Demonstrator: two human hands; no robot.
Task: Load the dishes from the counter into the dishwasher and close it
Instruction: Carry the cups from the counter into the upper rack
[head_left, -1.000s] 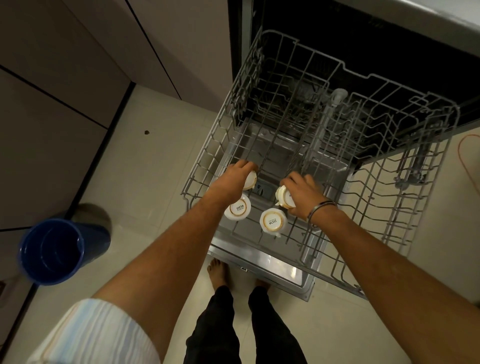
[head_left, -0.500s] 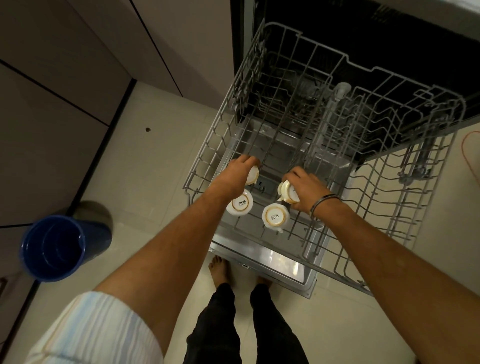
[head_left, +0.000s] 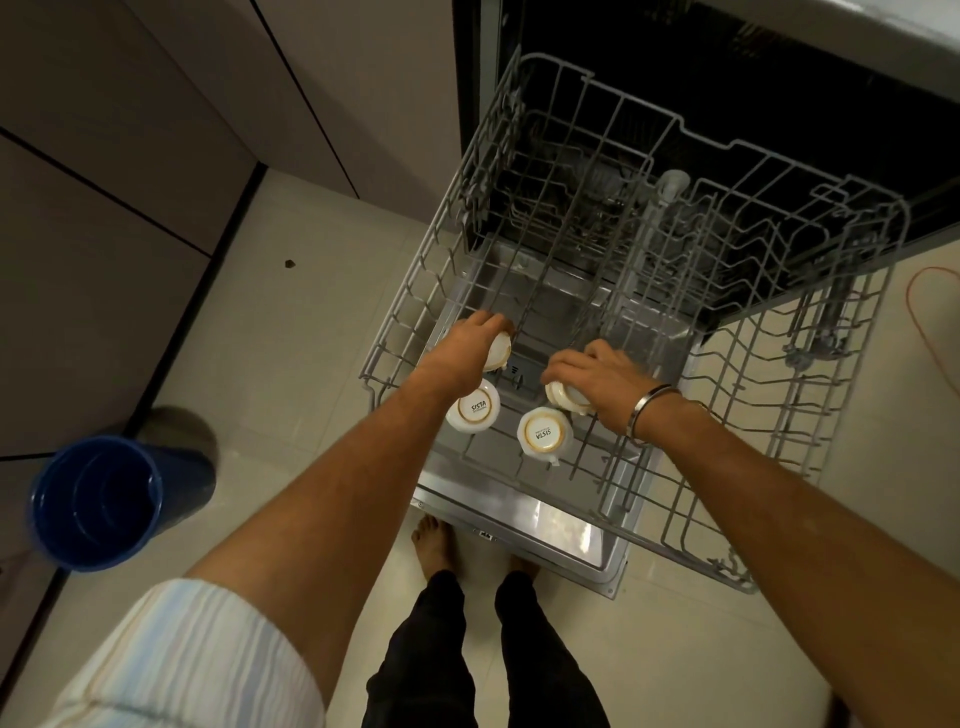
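Note:
The dishwasher's grey wire rack (head_left: 675, 467) is pulled out over the open door (head_left: 545, 530). Two white cups with gold rims stand upside down near the rack's front left: one (head_left: 472, 408) and another (head_left: 543, 431). My left hand (head_left: 470, 345) grips a third white cup (head_left: 500, 351) just behind the first. My right hand (head_left: 597, 382) holds a fourth cup (head_left: 563, 397) upside down beside the second. Both held cups are mostly covered by my fingers.
A blue bucket (head_left: 98, 499) stands on the tiled floor at the left, by the dark cabinet fronts. My bare feet (head_left: 434, 540) are right at the door's front edge. An orange cord (head_left: 930, 312) lies on the floor at the right.
Both hands stay on their cups in the rack. The right hand has lowered a little over its cup; the view has shifted slightly.

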